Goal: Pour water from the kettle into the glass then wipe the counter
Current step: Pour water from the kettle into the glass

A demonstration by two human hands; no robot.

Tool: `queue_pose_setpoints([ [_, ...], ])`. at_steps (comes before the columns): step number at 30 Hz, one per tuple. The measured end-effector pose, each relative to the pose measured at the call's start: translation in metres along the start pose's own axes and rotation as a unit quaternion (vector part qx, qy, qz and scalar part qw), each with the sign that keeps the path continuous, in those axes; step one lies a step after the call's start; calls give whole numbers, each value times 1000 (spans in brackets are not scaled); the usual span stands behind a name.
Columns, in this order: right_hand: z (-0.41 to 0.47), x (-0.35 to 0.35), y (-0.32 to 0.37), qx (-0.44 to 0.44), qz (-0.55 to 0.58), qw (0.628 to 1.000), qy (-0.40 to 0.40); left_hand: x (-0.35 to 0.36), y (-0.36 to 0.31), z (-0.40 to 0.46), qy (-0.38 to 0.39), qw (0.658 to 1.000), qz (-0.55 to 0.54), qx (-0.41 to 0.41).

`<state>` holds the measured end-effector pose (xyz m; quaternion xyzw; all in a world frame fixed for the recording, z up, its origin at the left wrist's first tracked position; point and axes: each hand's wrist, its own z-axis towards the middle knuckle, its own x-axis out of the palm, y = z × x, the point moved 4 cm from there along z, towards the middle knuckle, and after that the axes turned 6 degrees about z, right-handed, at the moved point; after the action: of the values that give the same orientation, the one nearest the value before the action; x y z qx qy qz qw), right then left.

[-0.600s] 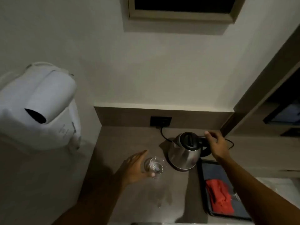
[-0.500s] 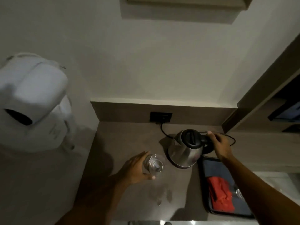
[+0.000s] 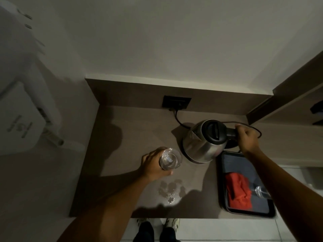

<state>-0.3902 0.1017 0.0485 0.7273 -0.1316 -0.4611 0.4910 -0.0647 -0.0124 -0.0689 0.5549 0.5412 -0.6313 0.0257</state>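
A steel kettle (image 3: 202,145) with a black lid stands at the back right of the brown counter (image 3: 122,140), its spout pointing left toward the glass. My right hand (image 3: 246,138) is closed around its black handle. A clear glass (image 3: 170,160) stands upright just left of the kettle, and my left hand (image 3: 152,165) grips its side. A small puddle of water (image 3: 170,193) lies on the counter in front of the glass. A red cloth (image 3: 237,191) is bunched up on the dark tray.
The dark tray (image 3: 232,158) sits at the counter's right front corner, with a second glass (image 3: 261,191) lying on it. The kettle's cord (image 3: 178,117) runs to a wall socket (image 3: 176,102). A white appliance (image 3: 22,109) hangs on the left wall. A shelf unit (image 3: 297,95) borders the right.
The view has tilted down and closer to the counter. My left hand has closed fully around the glass. My right hand stays on the kettle handle, and the kettle leans slightly left.
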Motion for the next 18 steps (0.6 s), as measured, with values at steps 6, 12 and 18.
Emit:
queue_pose_setpoints([
  [6,-4,7,34,-45,-22,999,9,1,3,0,15,1000,-10,-7],
  [12,-28,2,84,-166,-58,984,11,0,4,0,26,1000,-12,-13],
  [18,-47,7,126,-312,-198,927,69,-1,5,0,24,1000,-9,-8],
])
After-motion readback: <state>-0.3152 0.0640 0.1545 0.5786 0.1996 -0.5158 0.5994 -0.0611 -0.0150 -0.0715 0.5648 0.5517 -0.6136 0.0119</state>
